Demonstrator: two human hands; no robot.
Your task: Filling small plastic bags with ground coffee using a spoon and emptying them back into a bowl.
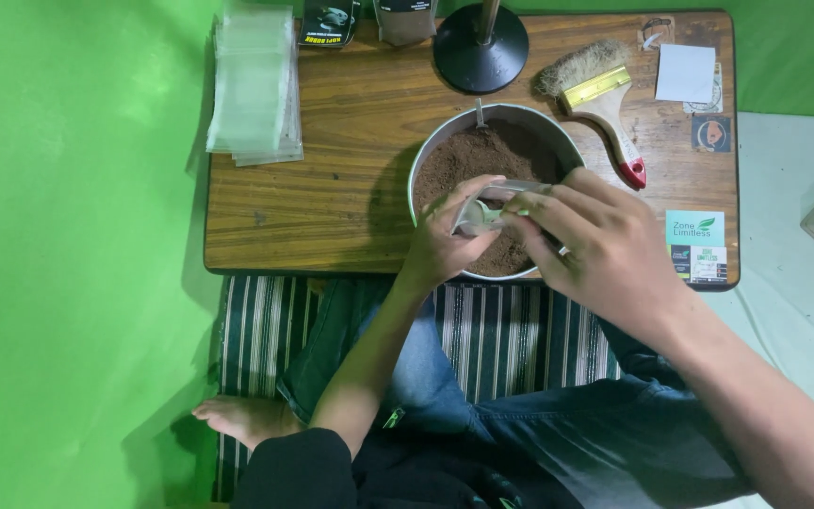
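Both hands over bowl (426,155) of brown powder (482,155): left hand (445,240) pinches small clear pouch (478,215) open; right hand (605,240), fingers pressed together, steadies its 3 o'clock edge.

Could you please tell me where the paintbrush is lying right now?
In the head view, the paintbrush lies on the wooden table toward its far right, just beyond the bowl of brown powder and beside the black round base.

A makeshift home packing spot: low wooden table (332,188), green backdrop sheet (68,236), stacked clear pouches (254,85), striped floor mat (501,339).
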